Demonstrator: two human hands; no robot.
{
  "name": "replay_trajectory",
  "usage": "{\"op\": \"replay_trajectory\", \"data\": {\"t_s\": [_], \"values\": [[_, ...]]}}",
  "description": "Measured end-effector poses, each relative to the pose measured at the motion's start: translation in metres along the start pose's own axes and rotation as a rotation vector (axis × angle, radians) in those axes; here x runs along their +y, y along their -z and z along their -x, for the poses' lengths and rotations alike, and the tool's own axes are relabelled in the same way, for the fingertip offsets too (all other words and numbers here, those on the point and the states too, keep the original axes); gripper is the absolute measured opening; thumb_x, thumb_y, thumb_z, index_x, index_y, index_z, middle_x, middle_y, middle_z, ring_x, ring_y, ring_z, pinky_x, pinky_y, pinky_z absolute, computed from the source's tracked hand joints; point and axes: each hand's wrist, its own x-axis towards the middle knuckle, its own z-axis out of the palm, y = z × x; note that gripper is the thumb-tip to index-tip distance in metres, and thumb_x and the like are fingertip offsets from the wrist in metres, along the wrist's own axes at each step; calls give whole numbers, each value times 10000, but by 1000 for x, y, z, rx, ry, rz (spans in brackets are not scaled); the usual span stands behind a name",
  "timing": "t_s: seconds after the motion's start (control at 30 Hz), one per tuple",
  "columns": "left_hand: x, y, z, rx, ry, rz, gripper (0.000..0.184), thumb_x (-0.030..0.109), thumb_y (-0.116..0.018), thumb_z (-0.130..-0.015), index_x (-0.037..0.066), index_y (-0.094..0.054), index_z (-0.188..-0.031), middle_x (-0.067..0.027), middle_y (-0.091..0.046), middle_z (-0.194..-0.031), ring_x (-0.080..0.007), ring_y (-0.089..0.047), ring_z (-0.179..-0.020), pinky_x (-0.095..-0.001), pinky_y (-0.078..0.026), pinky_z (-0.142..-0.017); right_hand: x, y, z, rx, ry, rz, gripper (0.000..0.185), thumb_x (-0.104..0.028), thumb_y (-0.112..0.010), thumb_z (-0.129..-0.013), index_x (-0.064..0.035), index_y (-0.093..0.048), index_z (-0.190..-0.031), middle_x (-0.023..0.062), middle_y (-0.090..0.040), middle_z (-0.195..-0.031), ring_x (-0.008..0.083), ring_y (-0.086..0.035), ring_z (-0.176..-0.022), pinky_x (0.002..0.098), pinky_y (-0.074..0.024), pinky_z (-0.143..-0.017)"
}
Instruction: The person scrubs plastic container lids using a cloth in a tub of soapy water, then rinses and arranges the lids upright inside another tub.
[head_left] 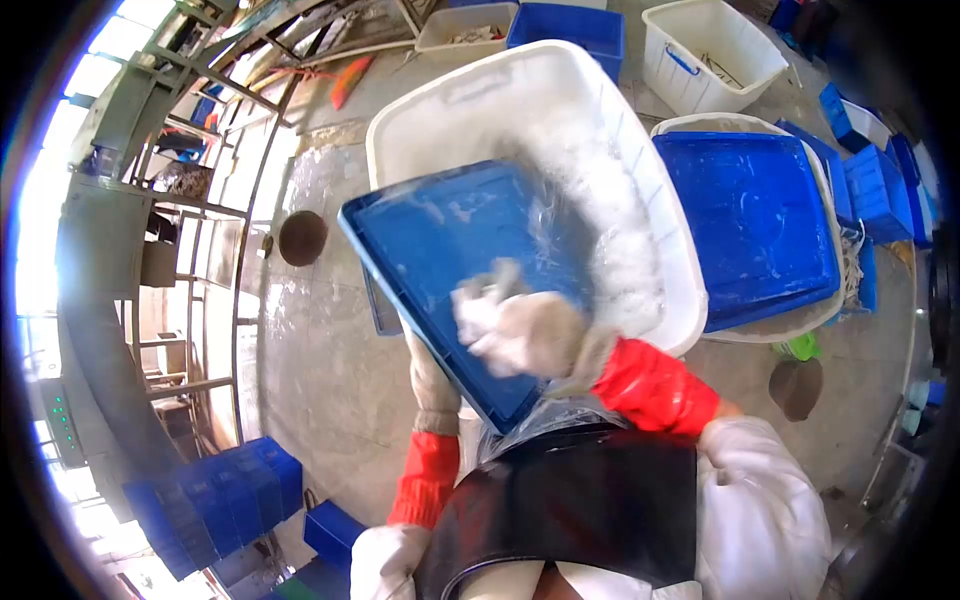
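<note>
A shallow blue plastic tray (440, 235) is tilted over a large white tub (685, 285) of foamy water, one end down among the suds (625, 240). My gloved left hand (428, 375) grips its lower left edge, the fingers partly hidden behind the rim. Across the tray's face is my gloved right hand (540, 330), closed on a pale, crumpled cloth (485, 300) that lies against the surface; motion blurs both. Red sleeves cover my forearms, and a black apron (580, 510) covers my front below the tray.
Right of the tub, another blue tray (750, 225) lies on a second white tub. Beyond stand a white bin (705, 55) and a blue bin (570, 35). A metal rack (240, 270) runs along the left, with blue crates (225, 500) near it. A round dark drain (302, 238) marks the floor.
</note>
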Motion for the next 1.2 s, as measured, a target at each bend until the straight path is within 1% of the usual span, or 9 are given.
{"op": "replay_trajectory", "data": {"t_s": [0.1,0.17,0.3,0.47,0.6,0.77,0.83,0.9,1.2], "values": [[1,9,25,-5,-217,-266,523,435,-442,-1109,34,-504,-1438,-48,-626,-1238,-139,-618,-1103,-300,-531,-910,-44,-39,-44,-166,-1,147,642,-320,-721,-892,-142,-519,-1475,133,-718,-862,310,-715,-794,446,-545,-680],[7,46,16,50,83,-150,528,433,-418,-1121,-13,-592,-1342,-88,-669,-1218,-143,-624,-1112,-304,-518,-953,-16,-54,-57,-130,57,154,632,-337,-710,-897,-155,-522,-1473,126,-710,-829,312,-708,-754,444,-548,-675],[64,51,9,137,292,-76,509,426,-436,-1121,-23,-658,-1213,-50,-695,-1057,-104,-623,-917,-265,-531,-832,125,-66,-33,-129,-479,376,328,-210,-640,-799,-89,-680,-1101,186,-743,-908,379,-738,-864,482,-595,-753],[23,59,-27,87,268,-234,520,437,-441,-1118,-21,-659,-1227,-38,-689,-1032,-101,-614,-908,-267,-516,-818,202,-75,79,-42,-982,408,577,-261,-579,-921,-75,-498,-1461,365,-644,-1150,431,-711,-925,471,-576,-817],[5,50,-72,-48,306,-478,526,449,-452,-1110,-17,-660,-1240,-34,-692,-1027,-107,-617,-927,-294,-504,-824,123,-86,60,-449,-505,496,383,-173,-546,-976,-81,-554,-1348,322,-603,-1027,470,-687,-898,499,-567,-741],[4,35,-85,-26,353,-659,555,470,-468,-1100,-22,-645,-1284,-64,-705,-1116,-149,-632,-1004,-327,-504,-882,37,-108,-65,15,-175,162,287,-169,-631,-916,-14,-652,-1158,257,-606,-1056,360,-696,-864,473,-566,-756],[9,39,-66,37,277,-15,579,482,-490,-1088,-39,-632,-1299,-64,-703,-1130,-152,-635,-993,-317,-507,-891,47,-100,-123,4,-58,217,262,-178,-668,-886,0,-690,-1077,208,-624,-1108,315,-696,-894,443,-567,-778],[46,46,-55,-59,312,-141,538,433,-558,-1067,-49,-621,-1298,-52,-691,-1105,-137,-633,-949,-298,-517,-865,63,-77,-180,-66,101,342,231,-179,-677,-874,-15,-719,-1032,146,-640,-1165,287,-690,-940,411,-574,-792],[157,90,12,224,250,-478,274,186,-609,-1013,-15,-659,-1192,-15,-676,-1009,-99,-616,-855,-246,-506,-767,201,-69,-54,-209,-523,477,417,-291,-601,-953,-115,-606,-1332,233,-682,-1179,387,-701,-1039,456,-559,-905]]}}
